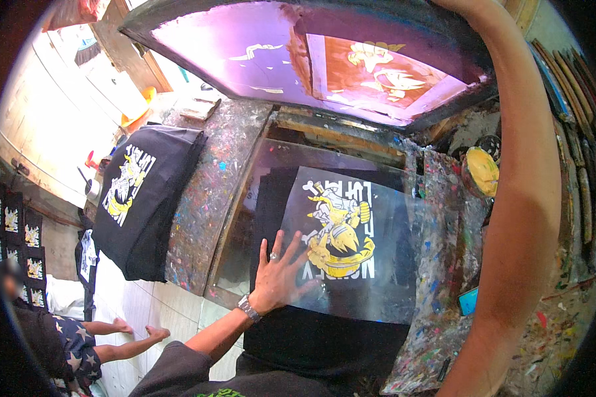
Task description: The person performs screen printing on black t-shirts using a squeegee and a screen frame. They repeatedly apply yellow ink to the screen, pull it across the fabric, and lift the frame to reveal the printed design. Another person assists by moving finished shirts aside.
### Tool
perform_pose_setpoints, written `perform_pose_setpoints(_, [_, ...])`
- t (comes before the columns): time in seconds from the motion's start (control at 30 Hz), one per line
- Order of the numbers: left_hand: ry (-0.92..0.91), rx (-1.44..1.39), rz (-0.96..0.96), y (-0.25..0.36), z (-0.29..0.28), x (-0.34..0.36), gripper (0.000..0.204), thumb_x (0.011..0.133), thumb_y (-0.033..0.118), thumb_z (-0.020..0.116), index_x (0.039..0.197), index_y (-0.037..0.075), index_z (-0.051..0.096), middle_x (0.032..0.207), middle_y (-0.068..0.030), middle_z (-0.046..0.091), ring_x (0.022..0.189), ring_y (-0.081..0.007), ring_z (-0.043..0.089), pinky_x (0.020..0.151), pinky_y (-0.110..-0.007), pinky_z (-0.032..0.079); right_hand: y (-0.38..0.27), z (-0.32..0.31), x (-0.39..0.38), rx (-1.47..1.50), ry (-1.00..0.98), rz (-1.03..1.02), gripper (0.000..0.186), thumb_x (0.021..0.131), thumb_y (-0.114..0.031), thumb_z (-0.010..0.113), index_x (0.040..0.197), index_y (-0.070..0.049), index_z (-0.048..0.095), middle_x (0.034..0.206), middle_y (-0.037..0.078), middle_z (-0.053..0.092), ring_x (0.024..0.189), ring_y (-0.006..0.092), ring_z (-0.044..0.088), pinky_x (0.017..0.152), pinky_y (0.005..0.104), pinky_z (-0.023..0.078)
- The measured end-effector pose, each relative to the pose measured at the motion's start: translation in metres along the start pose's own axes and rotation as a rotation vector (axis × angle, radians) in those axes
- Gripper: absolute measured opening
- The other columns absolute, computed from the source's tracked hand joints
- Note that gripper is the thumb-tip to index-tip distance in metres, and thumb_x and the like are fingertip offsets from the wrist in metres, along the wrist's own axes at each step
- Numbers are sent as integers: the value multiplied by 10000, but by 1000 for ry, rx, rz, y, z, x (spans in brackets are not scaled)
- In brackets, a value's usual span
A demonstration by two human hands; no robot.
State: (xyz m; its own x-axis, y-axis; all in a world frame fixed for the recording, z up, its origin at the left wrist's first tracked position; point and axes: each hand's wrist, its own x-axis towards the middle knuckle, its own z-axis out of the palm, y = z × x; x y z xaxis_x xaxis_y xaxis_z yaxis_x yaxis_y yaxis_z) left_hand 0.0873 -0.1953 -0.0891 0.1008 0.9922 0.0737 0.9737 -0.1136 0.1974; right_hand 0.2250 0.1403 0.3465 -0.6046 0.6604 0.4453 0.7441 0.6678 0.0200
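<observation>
My left hand (280,272) lies flat with its fingers spread on a clear plastic sheet (394,298); a ring and a wristwatch show on it. The sheet rests on a black cloth (266,198), apparently a shirt, laid over the printing board. White lettering and a yellow and white cartoon print (341,241) show at the sheet; whether they are on it or under it I cannot tell. My right arm reaches up along the right side, and my right hand (458,4) grips the upper edge of a tilted, raised screen printing frame (245,63). Its fingers are mostly cut off.
Printed black shirts (139,198) lie in a pile on the left of the paint-spattered table (208,185). A tub of yellow ink (481,171) and a blue item (468,302) are at the right. More frames (569,99) lean beyond. Another person's legs (122,337) show lower left.
</observation>
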Motion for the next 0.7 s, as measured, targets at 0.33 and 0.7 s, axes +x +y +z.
perform_pose_setpoints(0.33, [-199, -87, 109, 49, -16, -74, 885, 866, 772, 593, 1595, 308, 402, 1708, -95, 248, 1585, -416, 103, 1183, -748, -70, -13, 1, -9, 77, 63, -141, 570, 1057, -533, 423, 1293, -97, 705, 1327, 275, 654, 1234, 431, 615, 1094, 448, 436])
perform_pose_setpoints(0.7, [-189, -78, 42, 68, -9, -78, 945, 860, 793, 577, 1621, 279, 352, 1734, -98, 143, 1591, -408, 12, 1159, -774, -47, -17, -9, -21, 47, 3, -88, 580, 1057, -573, 387, 1378, -174, 659, 1374, 264, 630, 1266, 428, 597, 1118, 458, 419])
